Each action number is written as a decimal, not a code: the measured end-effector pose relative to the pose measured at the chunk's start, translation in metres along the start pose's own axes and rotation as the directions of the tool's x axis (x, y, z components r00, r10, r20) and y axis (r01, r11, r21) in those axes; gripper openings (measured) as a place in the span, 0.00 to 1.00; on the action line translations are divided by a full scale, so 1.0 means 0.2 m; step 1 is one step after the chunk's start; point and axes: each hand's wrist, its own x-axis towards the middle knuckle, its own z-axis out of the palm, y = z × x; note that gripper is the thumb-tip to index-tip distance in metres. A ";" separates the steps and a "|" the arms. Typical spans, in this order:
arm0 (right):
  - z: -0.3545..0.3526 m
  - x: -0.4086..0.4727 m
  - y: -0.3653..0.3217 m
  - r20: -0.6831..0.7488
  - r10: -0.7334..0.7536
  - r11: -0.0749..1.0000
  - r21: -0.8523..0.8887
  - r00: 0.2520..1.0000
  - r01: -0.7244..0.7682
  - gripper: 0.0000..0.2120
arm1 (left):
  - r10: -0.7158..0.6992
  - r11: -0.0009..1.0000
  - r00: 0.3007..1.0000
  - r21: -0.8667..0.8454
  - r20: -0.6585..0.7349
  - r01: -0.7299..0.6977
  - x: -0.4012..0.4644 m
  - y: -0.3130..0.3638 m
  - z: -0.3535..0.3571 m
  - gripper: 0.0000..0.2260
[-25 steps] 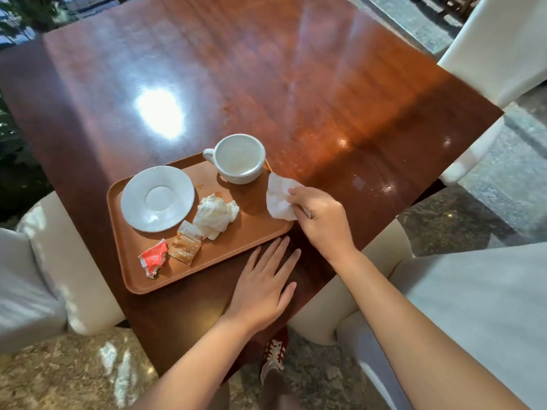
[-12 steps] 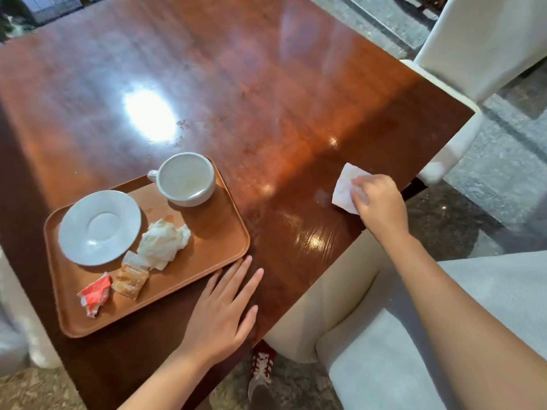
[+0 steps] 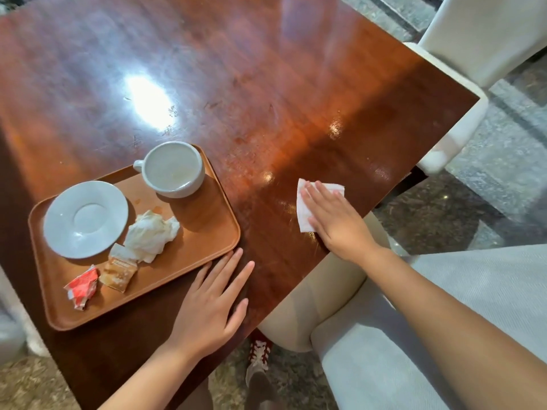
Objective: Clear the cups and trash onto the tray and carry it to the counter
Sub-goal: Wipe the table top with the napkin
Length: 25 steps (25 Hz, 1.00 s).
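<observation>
A brown tray [image 3: 204, 241] lies on the wooden table [image 3: 266, 84] at the near left. On it stand a white cup [image 3: 173, 168] and a white saucer [image 3: 85, 218], with a crumpled napkin [image 3: 151, 235], a tan packet [image 3: 118, 272] and a red wrapper [image 3: 82, 287]. My left hand [image 3: 210, 306] rests flat on the table, fingertips at the tray's near right corner. My right hand [image 3: 334, 223] presses flat on a white napkin [image 3: 305, 208] to the right of the tray, near the table edge.
A beige upholstered chair [image 3: 319, 294] sits under the table's near right edge, with a grey cushion [image 3: 444, 291] beside it. A white chair [image 3: 473, 34] stands at the far right corner. My shoe [image 3: 259, 355] shows on the stone floor below.
My right hand slid the white napkin across the table from beside the tray out to the right, then a little back, and now lies flat on it. My left hand stayed put.
</observation>
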 end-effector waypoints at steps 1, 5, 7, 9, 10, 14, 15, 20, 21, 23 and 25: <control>0.01 -0.03 -0.02 0.017 -0.039 0.999 -0.008 0.999 0.040 0.32 | 0.001 1.000 1.000 0.002 0.000 -0.001 0.00 0.00 0.00 0.24; 0.05 -0.21 -0.07 0.102 -0.235 0.968 -0.070 0.967 0.242 0.27 | 0.010 1.000 1.000 0.009 -0.005 -0.010 0.00 0.00 0.00 0.25; 0.05 -0.28 -0.11 0.105 -0.320 0.947 0.031 0.942 0.319 0.25 | 0.009 1.000 1.000 0.008 -0.004 -0.009 0.00 0.00 0.00 0.26; -0.01 -0.30 -0.15 0.018 -0.245 0.934 0.271 0.969 0.231 0.25 | 0.009 1.000 1.000 0.005 0.001 -0.009 0.00 0.00 0.01 0.26; -0.04 -0.27 -0.15 -0.061 -0.131 0.902 0.406 0.990 0.144 0.25 | 0.010 1.000 1.000 0.004 0.002 -0.010 0.00 -0.01 0.01 0.26; -0.12 0.01 0.06 -0.342 0.262 0.923 0.361 0.903 -0.131 0.24 | 0.013 1.000 1.000 -0.001 -0.011 -0.013 -0.01 -0.01 0.02 0.25; -0.13 0.09 0.16 -0.337 0.331 0.927 0.292 0.882 -0.237 0.24 | 0.013 1.000 1.000 -0.001 -0.013 -0.013 -0.01 -0.01 0.02 0.24; -0.12 0.31 0.32 -0.118 0.547 0.837 0.088 0.829 -0.540 0.24 | 0.012 1.000 1.000 -0.007 -0.025 -0.012 -0.01 -0.01 0.04 0.24; -0.12 0.32 0.26 -0.124 0.482 0.876 0.093 0.867 -0.474 0.24 | 0.010 1.000 1.000 -0.011 -0.025 -0.011 -0.01 -0.01 0.04 0.25; -0.09 0.30 0.09 -0.087 0.284 0.958 0.069 0.955 -0.278 0.24 | 0.013 1.000 1.000 -0.009 -0.017 -0.013 -0.01 -0.02 0.03 0.26; -0.06 0.22 -0.03 0.025 0.057 0.998 0.023 0.998 -0.058 0.25 | 0.016 1.000 1.000 -0.005 -0.017 -0.016 -0.01 -0.02 0.03 0.26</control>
